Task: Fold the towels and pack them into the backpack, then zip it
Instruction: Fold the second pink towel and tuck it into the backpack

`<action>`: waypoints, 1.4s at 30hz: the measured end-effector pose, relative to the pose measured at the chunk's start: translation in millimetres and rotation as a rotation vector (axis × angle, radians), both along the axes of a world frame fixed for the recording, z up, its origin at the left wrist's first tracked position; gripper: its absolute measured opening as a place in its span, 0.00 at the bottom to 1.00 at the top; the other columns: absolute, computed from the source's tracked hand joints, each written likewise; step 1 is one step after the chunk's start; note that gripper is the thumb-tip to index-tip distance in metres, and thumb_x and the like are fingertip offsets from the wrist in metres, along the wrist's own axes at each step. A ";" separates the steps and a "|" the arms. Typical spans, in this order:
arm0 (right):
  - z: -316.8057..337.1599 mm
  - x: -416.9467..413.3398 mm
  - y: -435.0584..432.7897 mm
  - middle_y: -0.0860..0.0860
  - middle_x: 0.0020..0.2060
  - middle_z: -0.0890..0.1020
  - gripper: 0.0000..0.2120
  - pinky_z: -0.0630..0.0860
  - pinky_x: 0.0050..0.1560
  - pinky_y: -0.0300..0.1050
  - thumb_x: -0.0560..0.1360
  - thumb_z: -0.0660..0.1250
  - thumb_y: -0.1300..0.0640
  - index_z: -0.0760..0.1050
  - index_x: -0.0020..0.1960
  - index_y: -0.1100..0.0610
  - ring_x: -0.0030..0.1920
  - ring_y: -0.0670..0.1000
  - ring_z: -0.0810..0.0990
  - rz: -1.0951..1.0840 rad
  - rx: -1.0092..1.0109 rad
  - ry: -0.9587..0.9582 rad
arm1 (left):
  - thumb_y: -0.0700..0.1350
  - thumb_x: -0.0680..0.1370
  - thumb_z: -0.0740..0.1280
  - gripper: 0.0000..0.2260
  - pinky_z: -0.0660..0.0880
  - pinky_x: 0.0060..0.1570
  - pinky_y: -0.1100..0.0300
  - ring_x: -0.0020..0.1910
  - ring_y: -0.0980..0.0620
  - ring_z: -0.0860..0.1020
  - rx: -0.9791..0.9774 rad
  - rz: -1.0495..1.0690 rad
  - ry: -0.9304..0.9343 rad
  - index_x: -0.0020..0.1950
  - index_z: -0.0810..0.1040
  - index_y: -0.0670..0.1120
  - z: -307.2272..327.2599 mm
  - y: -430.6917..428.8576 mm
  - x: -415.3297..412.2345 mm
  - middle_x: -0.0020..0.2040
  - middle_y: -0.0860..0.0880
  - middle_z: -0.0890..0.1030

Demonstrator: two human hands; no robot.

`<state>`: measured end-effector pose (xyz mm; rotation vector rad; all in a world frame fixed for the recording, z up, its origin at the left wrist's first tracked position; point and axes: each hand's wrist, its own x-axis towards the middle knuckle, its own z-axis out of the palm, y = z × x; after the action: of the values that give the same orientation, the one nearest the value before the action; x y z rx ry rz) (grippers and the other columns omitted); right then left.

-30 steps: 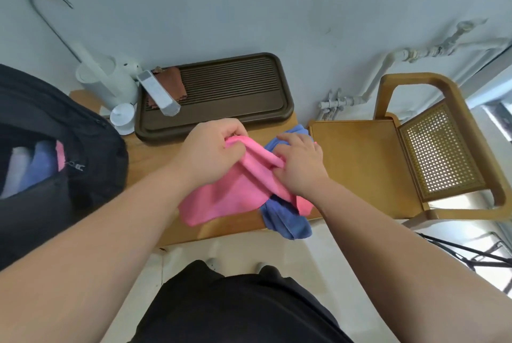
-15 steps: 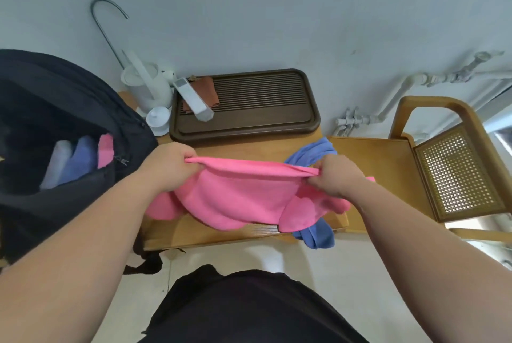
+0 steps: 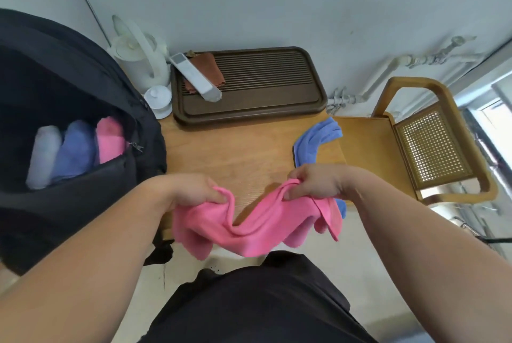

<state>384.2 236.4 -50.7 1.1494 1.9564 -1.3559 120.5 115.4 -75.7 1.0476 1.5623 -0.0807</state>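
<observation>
Two hands share one grip: left hand point(image 3: 191, 190) and right hand point(image 3: 315, 182) each pinch the upper edge of a pink towel point(image 3: 249, 229), which sags between them over the near edge of the worktop point(image 3: 235, 154). Blue towel point(image 3: 313, 143) lies on the worktop's right side, partly behind the right hand. Black backpack point(image 3: 69, 93), at left, stands unzipped; its open compartment holds three rolled towels side by side: white point(image 3: 43, 157), blue point(image 3: 74, 148), pink point(image 3: 109, 139). Brown slatted tray point(image 3: 263, 93) at rear carries a white remote point(image 3: 194, 76) lying on a brown cloth point(image 3: 207, 65).
</observation>
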 end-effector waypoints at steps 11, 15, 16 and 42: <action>-69.5 18.0 70.5 0.54 0.40 0.79 0.08 0.71 0.40 0.46 0.78 0.60 0.59 0.76 0.42 0.58 0.42 0.56 0.77 0.228 0.576 -0.500 | 0.49 0.82 0.59 0.15 0.75 0.47 0.52 0.48 0.40 0.78 0.318 0.657 0.449 0.52 0.80 0.41 -83.4 16.6 -16.6 0.50 0.41 0.81; -95.9 21.9 108.3 0.55 0.45 0.81 0.11 0.73 0.46 0.47 0.80 0.58 0.63 0.79 0.55 0.60 0.48 0.58 0.80 0.001 0.601 -0.382 | 0.50 0.80 0.58 0.14 0.77 0.56 0.44 0.52 0.38 0.78 0.225 0.685 0.531 0.54 0.79 0.43 -105.3 28.9 -7.6 0.53 0.41 0.81; -99.6 18.7 115.5 0.55 0.44 0.81 0.10 0.71 0.45 0.46 0.80 0.58 0.62 0.78 0.53 0.59 0.48 0.58 0.80 -0.069 0.584 -0.298 | 0.51 0.81 0.58 0.15 0.77 0.57 0.44 0.53 0.38 0.78 0.209 0.681 0.548 0.55 0.79 0.44 -109.4 33.3 -5.4 0.54 0.41 0.81; -176.4 51.7 114.4 0.51 0.82 0.45 0.42 0.49 0.77 0.61 0.79 0.58 0.37 0.40 0.82 0.53 0.81 0.57 0.42 0.142 0.696 -0.102 | 0.67 0.76 0.62 0.42 0.46 0.76 0.36 0.81 0.41 0.44 0.322 -0.188 0.591 0.82 0.44 0.55 -133.7 110.2 124.5 0.82 0.47 0.39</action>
<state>435.9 350.8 -227.2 1.2976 2.4544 -0.5230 245.0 225.6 -209.4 1.5176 2.0457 -0.2980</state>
